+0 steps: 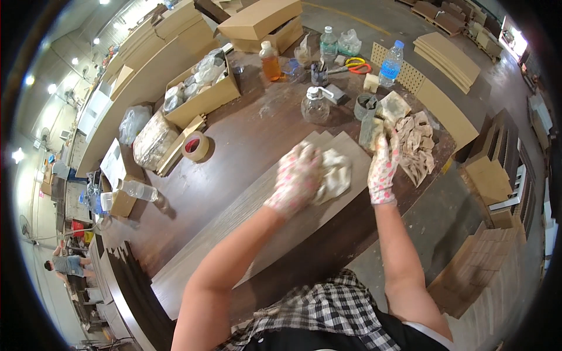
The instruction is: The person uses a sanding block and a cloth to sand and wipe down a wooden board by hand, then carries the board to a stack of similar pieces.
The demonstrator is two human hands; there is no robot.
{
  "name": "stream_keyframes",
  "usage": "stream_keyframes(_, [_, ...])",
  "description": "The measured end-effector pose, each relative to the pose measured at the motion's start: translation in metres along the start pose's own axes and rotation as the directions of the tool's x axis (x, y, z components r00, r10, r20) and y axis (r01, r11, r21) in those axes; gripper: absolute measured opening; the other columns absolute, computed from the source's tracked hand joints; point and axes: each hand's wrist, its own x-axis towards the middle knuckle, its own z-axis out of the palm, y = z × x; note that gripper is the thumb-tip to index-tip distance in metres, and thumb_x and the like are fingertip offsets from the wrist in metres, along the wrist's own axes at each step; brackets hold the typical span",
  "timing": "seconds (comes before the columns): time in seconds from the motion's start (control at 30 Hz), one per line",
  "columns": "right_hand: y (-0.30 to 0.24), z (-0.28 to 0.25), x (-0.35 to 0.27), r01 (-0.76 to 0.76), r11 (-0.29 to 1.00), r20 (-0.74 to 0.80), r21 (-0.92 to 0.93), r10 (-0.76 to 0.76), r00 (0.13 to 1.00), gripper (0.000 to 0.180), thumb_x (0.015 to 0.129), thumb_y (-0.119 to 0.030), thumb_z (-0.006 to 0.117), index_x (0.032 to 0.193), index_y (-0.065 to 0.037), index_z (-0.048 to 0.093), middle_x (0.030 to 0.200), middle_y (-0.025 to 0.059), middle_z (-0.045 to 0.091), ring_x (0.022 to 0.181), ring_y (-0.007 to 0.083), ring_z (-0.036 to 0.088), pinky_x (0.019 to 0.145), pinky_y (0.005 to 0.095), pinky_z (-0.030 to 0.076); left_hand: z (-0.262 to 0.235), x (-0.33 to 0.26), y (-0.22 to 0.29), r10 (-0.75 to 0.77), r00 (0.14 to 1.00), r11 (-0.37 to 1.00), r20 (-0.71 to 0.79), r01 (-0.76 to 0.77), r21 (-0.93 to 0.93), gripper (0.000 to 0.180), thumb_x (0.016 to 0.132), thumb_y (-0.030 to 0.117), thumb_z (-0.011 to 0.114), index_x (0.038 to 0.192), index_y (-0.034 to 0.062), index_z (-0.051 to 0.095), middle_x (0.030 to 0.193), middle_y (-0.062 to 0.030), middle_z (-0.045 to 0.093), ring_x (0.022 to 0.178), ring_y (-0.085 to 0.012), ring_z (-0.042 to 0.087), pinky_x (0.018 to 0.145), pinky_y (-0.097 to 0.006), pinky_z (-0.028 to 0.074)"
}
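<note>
Head view: the left hand point(298, 175), in a dotted glove, presses a crumpled pale cloth point(333, 175) flat onto a long grey-brown board point(246, 228) lying across the dark table point(234, 140); its fingers curl over the cloth, which bulges out just right of them. The right hand point(383, 169), gloved alike, has its fingers closed on a small pale bottle point(370, 130). Beyond those fingers lies a heap of rags point(417, 146). Far past the left fingers, an open cardboard box point(202, 88) holds clear plastic bags.
</note>
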Motion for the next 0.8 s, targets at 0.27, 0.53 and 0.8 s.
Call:
stream_keyframes(0.27, [0.001, -0.031, -0.003, -0.238, 0.782, 0.225, 0.576, 0.128, 0.966, 0.048, 0.087, -0.018, 0.059, 0.13, -0.008, 0.042, 0.125, 0.0031, 0.048, 0.112, 0.0162, 0.048, 0.092, 0.0345, 0.04, 0.038, 0.067, 0.01, 0.012, 0.992, 0.999, -0.127, -0.018, -0.051, 0.038, 0.075, 0.026, 0.059, 0.109, 0.0081, 0.056, 0.114, -0.01, 0.052, 0.11, -0.0311, 0.047, 0.087, -0.043, 0.04])
stream_keyframes(0.53, [-0.047, -0.074, -0.095, -0.82, 0.558, 0.799, -0.125, 0.547, 0.251, 0.075, 0.055, -0.038, 0.084, 0.112, -0.001, 0.054, 0.11, 0.0156, 0.057, 0.096, 0.0231, 0.06, 0.081, 0.0349, 0.05, -0.068, -0.171, -0.104, -0.428, 0.791, 0.896, -0.437, 0.436, -0.089, 0.016, 0.076, 0.019, 0.064, 0.088, 0.0092, 0.062, 0.088, -0.0109, 0.057, 0.08, -0.0289, 0.054, 0.07, -0.04, 0.044])
stream_keyframes(0.8, [-0.032, -0.007, -0.165, -0.713, 0.478, 0.81, -0.513, 0.545, -0.217, 0.078, 0.061, -0.038, 0.08, 0.118, 0.006, 0.051, 0.122, 0.0139, 0.053, 0.11, 0.02, 0.051, 0.093, 0.0334, 0.041, -0.144, -0.436, -0.047, -0.868, 0.223, 0.27, -0.443, 0.962, -0.043, 0.018, 0.079, 0.019, 0.062, 0.092, 0.0074, 0.063, 0.093, -0.0107, 0.058, 0.084, -0.0273, 0.059, 0.073, -0.036, 0.047])
